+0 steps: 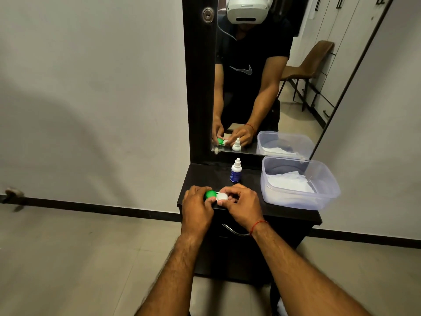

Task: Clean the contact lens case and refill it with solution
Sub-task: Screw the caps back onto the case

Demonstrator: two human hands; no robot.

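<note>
**Operator:** Contact lens case [216, 195] is up at the front edge of the dark dresser top [246, 179], held between both hands just above the surface; I can't tell whether it touches the wood; it has a green cap [210, 194] on one side and a white cap [222, 196] on the other, both seated on the case.

**Observer:** How are the hands set?

**Operator:** My left hand [196, 206] is curled closed around the green end, fingers over the top; my right hand [242, 205] is closed on the white end, thumb and fingertips pinching that cap; a red thread [257, 225] circles the right wrist.

**Observer:** And the solution?

**Operator:** The small dropper bottle [236, 171] stands upright behind the hands, white nozzle cap on, blue label, apart from the case; near its right sits a clear plastic container [328, 179], lid off, with white tissue [291, 183] lying inside.

**Observer:** Anything else I should note?

**Operator:** The mirror [273, 76] rises behind the dresser top and repeats the hands, bottle and container; a curved metal drawer handle [232, 231] shows below my right wrist; pale wall on both sides, tiled floor beneath.
</note>
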